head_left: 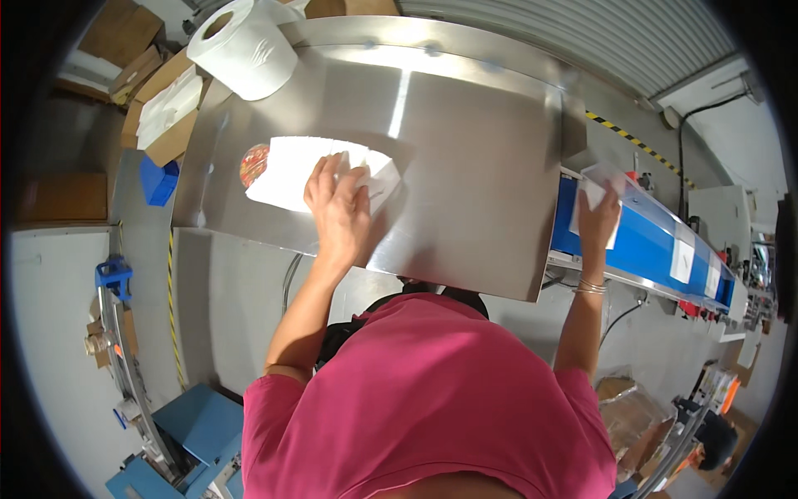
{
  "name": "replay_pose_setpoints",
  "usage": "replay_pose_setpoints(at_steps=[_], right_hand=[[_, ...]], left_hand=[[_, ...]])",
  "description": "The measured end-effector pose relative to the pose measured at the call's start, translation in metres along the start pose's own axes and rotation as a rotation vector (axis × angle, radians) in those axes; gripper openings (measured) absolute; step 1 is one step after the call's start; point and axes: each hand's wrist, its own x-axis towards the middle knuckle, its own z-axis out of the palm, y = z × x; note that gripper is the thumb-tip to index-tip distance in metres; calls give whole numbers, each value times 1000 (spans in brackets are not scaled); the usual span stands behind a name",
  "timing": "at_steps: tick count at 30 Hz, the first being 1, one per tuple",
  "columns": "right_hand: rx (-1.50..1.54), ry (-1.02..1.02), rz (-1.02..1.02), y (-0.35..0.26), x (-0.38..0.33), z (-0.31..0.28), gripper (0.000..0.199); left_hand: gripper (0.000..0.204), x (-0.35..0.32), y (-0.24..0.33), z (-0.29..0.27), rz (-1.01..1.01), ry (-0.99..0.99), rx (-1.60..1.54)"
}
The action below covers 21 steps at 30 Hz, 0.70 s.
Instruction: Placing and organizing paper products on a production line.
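Left hand [337, 209] fingers pressed flat on white packets [287, 170] on steel table [465, 166], right hand [597, 218] pinching a packet [600, 187] over blue belt [644, 241], long axis pointing far.

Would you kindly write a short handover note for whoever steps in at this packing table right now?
Left hand: flat on the white packets lying on the steel table, fingers spread, not gripping.
Right hand: holding one white packet over the blue conveyor belt.
Done: two packets already lie further along the belt.
Left: the stack under the left hand is not yet on the belt.
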Motion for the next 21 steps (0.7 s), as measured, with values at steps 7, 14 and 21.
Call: replay_pose_setpoints(at_steps=[7, 14, 21], right_hand=[[1094, -986, -361, -229, 1, 11, 58], [1039, -1124, -456, -246, 1, 32, 48], [983, -686, 276, -91, -31, 56, 29]], left_hand=[[29, -1, 6, -5, 33, -65, 10], [25, 3, -10, -7, 69, -65, 93], [32, 4, -23, -8, -10, 0, 122]])
